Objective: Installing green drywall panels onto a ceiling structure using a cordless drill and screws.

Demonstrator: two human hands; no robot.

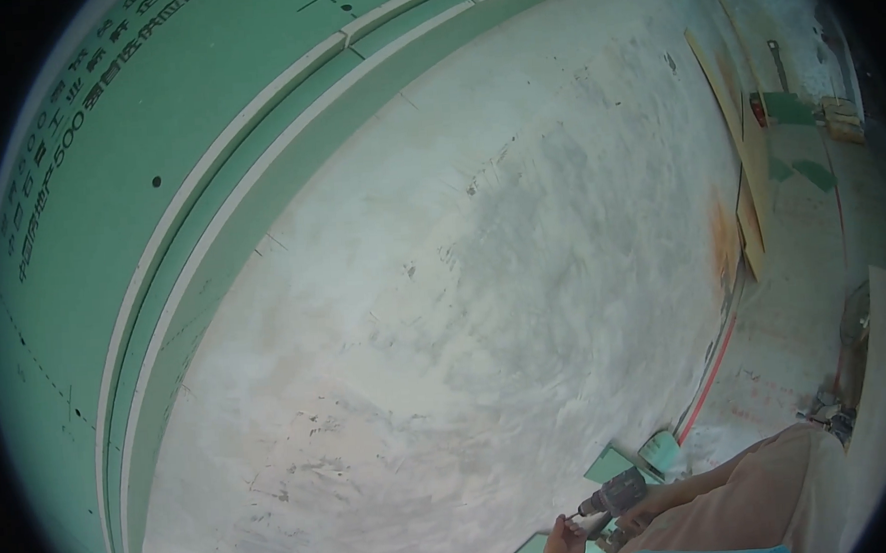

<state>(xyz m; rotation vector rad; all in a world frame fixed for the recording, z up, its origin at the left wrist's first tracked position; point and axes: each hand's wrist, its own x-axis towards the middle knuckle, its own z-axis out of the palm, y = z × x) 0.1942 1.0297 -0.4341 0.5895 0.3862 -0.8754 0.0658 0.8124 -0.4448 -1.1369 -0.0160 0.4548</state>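
A dark cordless drill (620, 493) lies across my lap area at the lower edge, its chuck pointing left. My right hand (638, 517) is wrapped round its grip, partly hidden below the drill body. My left hand (565, 542) is closed at the front of the chuck, thumb and fingers pinched together by the bit tip. Whatever small thing sits between those fingers is too small to name.
Plastered grey-white wall (523, 272) fills the middle. Printed green board (84, 125) with stepped, pale-edged strips curves along the left and top. Green board offcuts (609, 465) lie beyond the drill. Wooden boards (743, 176) lean at the right; more scraps (790, 108) are scattered on the floor.
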